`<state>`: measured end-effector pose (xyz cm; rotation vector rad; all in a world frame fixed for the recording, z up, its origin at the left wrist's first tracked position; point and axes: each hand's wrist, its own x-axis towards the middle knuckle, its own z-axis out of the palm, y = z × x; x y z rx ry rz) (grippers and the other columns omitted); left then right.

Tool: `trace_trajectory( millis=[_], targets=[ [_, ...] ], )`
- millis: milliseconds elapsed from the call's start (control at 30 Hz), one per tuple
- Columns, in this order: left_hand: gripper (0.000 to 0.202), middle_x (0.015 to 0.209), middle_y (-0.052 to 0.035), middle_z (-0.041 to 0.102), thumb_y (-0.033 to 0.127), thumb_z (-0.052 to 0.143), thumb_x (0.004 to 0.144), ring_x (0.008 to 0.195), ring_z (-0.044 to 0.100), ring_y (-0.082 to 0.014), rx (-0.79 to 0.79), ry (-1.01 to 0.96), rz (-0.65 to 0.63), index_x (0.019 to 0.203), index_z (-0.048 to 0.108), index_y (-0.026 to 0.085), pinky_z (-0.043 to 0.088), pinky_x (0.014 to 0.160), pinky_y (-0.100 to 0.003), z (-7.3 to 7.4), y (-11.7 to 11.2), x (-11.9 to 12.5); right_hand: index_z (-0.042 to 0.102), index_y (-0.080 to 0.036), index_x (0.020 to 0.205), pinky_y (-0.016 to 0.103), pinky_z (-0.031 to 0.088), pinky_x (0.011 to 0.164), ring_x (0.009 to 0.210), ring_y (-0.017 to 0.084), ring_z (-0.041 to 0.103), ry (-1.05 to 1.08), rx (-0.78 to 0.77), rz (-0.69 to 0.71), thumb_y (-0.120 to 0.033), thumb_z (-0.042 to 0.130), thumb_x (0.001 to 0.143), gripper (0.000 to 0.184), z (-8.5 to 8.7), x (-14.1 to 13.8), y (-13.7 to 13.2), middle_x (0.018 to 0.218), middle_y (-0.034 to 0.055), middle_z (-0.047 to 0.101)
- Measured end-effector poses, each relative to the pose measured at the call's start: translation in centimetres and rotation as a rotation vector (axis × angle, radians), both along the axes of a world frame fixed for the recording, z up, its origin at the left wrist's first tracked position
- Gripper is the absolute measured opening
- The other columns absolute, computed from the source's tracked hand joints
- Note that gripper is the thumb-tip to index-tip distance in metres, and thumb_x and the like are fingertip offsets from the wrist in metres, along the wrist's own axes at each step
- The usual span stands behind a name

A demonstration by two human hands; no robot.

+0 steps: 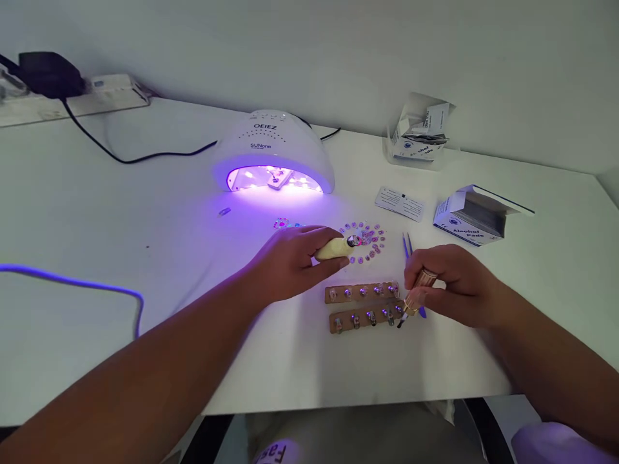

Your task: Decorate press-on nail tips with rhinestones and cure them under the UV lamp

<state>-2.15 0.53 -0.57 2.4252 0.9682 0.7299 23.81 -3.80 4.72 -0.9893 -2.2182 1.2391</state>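
My left hand [304, 258] is closed around a pale yellow holder [333, 249], which has a small shiny piece at its tip. My right hand [454, 283] grips a gold-coloured polish brush [416, 293], its dark bristles pointing down and left. Below the hands lie two brown strips [360, 292] carrying several small shiny decorated nail tips [371, 317]. The brush end is over the right end of the lower strip; whether it touches cannot be seen. Tweezers [407, 243] lie partly under my right hand. Beyond my left hand, small gems [374, 253] form a ring.
A white nail lamp [271, 138] glows purple at the back, with a pale piece inside it. An alcohol pads box [464, 219] stands open at right, another box [418, 138] behind it. A printed card [399, 203] lies between. A power strip [116, 93] and cables are left.
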Motion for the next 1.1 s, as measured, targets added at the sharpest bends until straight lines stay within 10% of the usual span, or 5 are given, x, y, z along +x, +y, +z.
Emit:
trace_trajectory(
  millis=[1100],
  targets=[
    [0.017, 0.066, 0.0036, 0.056, 0.034, 0.056, 0.086, 0.055, 0.046, -0.0082, -0.058, 0.021, 0.063, 0.088, 0.061, 0.018, 0.036, 0.053, -0.022, 0.0, 0.3, -0.3, 0.054, -0.019, 0.076, 0.018, 0.032, 0.045, 0.044, 0.006, 0.044, -0.137, 0.133, -0.052, -0.025, 0.052, 0.085, 0.011, -0.9, -0.3, 1.1, 0.051, -0.0057, 0.057]
  ],
)
